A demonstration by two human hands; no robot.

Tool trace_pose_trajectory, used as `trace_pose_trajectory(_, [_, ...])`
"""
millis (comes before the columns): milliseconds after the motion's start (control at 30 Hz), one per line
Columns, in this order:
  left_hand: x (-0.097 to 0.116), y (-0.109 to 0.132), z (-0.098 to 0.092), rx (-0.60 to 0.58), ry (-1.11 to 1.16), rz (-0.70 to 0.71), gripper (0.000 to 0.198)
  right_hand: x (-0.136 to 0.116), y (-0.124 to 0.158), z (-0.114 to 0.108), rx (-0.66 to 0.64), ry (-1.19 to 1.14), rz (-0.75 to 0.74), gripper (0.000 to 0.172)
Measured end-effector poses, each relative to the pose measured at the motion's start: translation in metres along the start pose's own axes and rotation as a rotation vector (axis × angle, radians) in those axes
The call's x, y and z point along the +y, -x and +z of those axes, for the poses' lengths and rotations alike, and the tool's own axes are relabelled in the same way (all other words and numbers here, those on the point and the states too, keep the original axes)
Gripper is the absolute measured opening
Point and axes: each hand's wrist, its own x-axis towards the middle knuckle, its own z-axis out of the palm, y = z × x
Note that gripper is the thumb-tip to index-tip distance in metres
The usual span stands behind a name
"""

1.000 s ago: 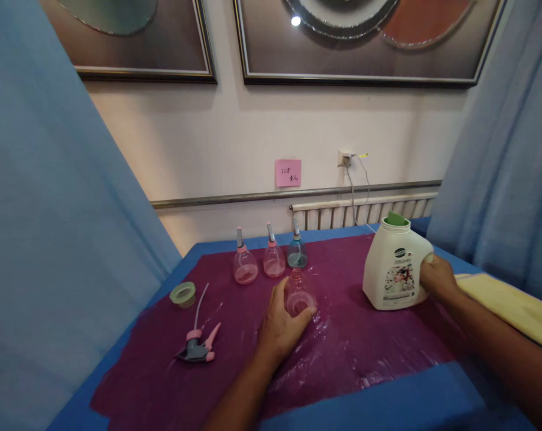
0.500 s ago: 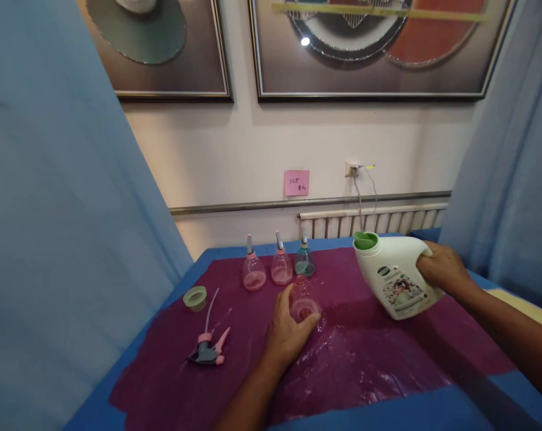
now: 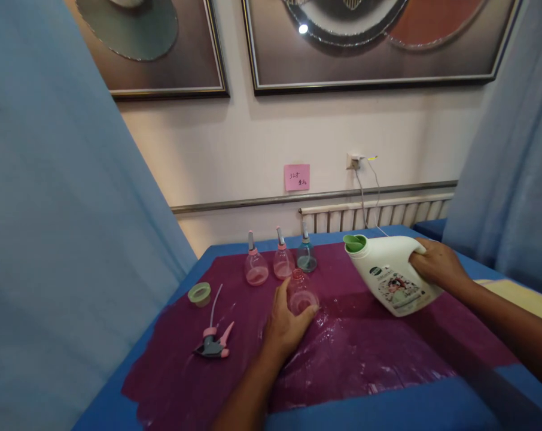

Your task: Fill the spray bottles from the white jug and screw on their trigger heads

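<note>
My left hand (image 3: 286, 320) is wrapped round a clear pink spray bottle (image 3: 303, 293) with no spray head on it; some liquid seems to lie in its bottom. To the right, my right hand (image 3: 437, 263) grips the handle of a white jug (image 3: 394, 278) with a green spout and a printed label. The jug is tilted leftward, its spout above and to the right of the bottle's mouth, apart from it. A grey and pink spray head (image 3: 212, 345) with a tube lies left of my left hand. Beyond it sits a pale green cap (image 3: 200, 294).
Behind the held bottle stand two pink spray bottles (image 3: 256, 272) and a teal one (image 3: 306, 258), all with heads on. A wet purple plastic sheet (image 3: 356, 365) covers the blue table. Yellow cloth (image 3: 522, 299) lies at right; blue curtains (image 3: 73, 209) hang on both sides.
The jug has moved slightly left, toward the bottle, and tilts a little more. The left hand keeps its hold on the bottle. The whole view has shifted a little.
</note>
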Motion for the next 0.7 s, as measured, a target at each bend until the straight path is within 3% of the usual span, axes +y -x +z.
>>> trace_pose_trajectory(267, [0.014,0.005,0.003,-0.027,0.013,0.005,0.091,-0.009,0.006,-0.014,-0.056,0.145,0.002,0.042])
trace_pose_trajectory(700, [0.011,0.005,0.008,-0.026,0.028,0.056,0.089,-0.018,0.001,-0.011,-0.028,0.222,-0.068,0.044])
